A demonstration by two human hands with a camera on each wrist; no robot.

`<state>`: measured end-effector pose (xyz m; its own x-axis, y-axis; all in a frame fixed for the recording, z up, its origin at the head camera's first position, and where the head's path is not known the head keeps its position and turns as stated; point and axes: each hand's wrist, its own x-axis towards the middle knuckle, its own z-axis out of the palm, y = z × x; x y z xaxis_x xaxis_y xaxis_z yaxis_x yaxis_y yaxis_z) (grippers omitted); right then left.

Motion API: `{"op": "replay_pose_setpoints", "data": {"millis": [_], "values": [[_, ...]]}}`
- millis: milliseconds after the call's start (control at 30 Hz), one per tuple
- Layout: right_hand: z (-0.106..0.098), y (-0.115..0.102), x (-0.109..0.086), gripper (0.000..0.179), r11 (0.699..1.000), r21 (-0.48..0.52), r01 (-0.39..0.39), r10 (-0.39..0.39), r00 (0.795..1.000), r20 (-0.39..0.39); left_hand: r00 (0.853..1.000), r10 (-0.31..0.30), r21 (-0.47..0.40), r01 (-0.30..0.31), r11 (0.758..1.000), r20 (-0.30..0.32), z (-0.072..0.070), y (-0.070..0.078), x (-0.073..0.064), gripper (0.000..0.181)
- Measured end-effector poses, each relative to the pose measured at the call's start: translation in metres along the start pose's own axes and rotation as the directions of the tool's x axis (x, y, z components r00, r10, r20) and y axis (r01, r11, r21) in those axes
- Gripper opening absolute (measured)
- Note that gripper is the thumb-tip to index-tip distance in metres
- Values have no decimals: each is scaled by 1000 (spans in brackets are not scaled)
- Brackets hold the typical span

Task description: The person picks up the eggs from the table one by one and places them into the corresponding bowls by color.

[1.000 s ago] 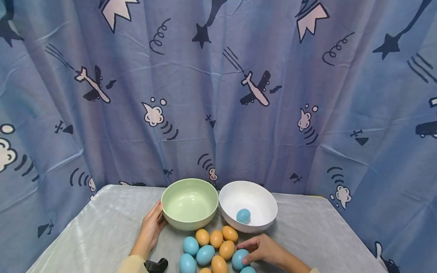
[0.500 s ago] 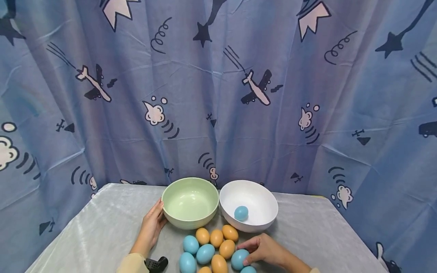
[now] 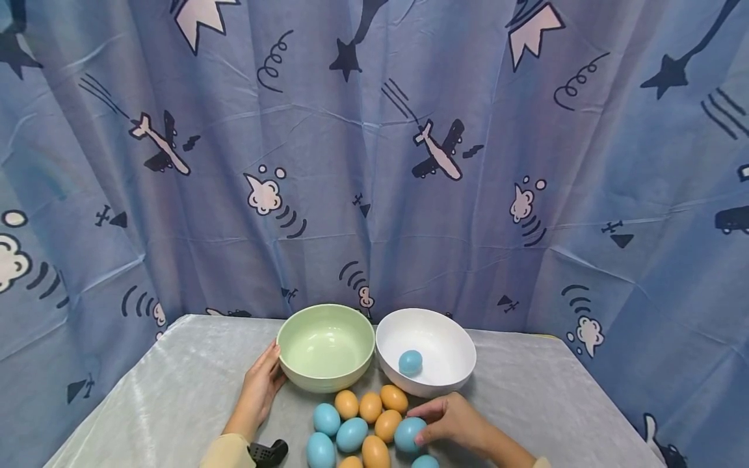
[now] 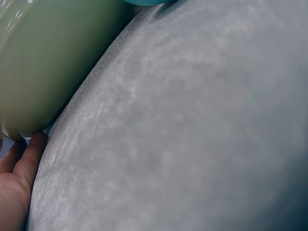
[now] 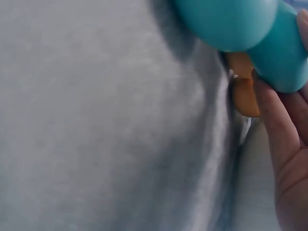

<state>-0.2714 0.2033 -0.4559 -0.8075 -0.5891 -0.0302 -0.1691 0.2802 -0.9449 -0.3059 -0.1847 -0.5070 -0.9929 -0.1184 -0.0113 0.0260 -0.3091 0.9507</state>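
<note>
My right hand point(image 3: 459, 426) pinches a blue egg point(image 3: 410, 434) between thumb and fingers, at the right side of the group of eggs. In the right wrist view the held egg point(image 5: 284, 53) sits partly behind a nearer blue egg point(image 5: 228, 21). My left hand point(image 3: 260, 390) rests against the left side of a light green bowl point(image 3: 325, 344), its fingers fairly straight. The left wrist view shows fingertips point(image 4: 36, 144) at the lower wall of that bowl. A white bowl point(image 3: 445, 351) stands beside the green one and holds one blue egg point(image 3: 411, 363).
Several orange eggs point(image 3: 376, 452) and blue eggs point(image 3: 352, 435) lie close together in front of the bowls, on a grey cloth-covered table point(image 3: 175, 390). A black strap piece point(image 3: 269, 453) is at my left wrist. Behind the table hangs a blue patterned curtain point(image 3: 374, 162).
My right hand and its blue egg have shifted slightly up and left, opening a gap to the blue egg below. The egg in the white bowl has rolled leftward. My left hand stays put.
</note>
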Motion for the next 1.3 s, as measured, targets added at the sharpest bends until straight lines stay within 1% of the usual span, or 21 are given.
{"op": "replay_pose_setpoints", "data": {"millis": [200, 300, 400, 500, 700, 800, 900, 1000, 1133, 1300], "values": [[-2, -15, 1, 46, 1000, 15, 0, 0, 1000, -8, 1000, -8, 13, 8, 1000, -5, -1, 0, -1, 67], [-4, -26, 3, 46, 1000, 5, 4, -4, 1000, -6, 1000, -14, 16, 14, 1000, -12, 0, 1, 0, 68], [-6, -36, 4, 46, 1000, -25, 0, 0, 1000, -20, 1000, -9, 13, 9, 1000, -5, 0, 2, 0, 68], [-10, -43, 7, 47, 999, -28, -17, 16, 999, -38, 1000, -4, 1, 4, 1000, -2, 0, 2, 1, 67], [-17, -56, 15, 50, 1000, 13, -16, 17, 999, -43, 1000, -6, -5, 6, 1000, -6, 0, 2, 0, 66], [-21, -60, 19, 51, 1000, 5, -18, 18, 998, -63, 1000, -8, 2, 9, 1000, -12, 0, 2, 0, 67], [-26, -62, 24, 52, 999, -20, -25, 23, 995, -100, 1000, -8, 7, 8, 1000, -19, 0, 2, 1, 68], [-30, -64, 30, 54, 998, -48, -47, 40, 989, -142, 1000, -10, 13, 10, 1000, -26, 0, 3, 2, 68], [-36, -64, 37, 55, 995, -33, -90, 82, 979, -186, 1000, -16, -2, 16, 1000, -25, 0, 3, 2, 66], [-42, -63, 45, 55, 994, -16, -107, 101, 969, -226, 1000, -17, -11, 17, 1000, -21, 1, 4, 0, 66]]}}
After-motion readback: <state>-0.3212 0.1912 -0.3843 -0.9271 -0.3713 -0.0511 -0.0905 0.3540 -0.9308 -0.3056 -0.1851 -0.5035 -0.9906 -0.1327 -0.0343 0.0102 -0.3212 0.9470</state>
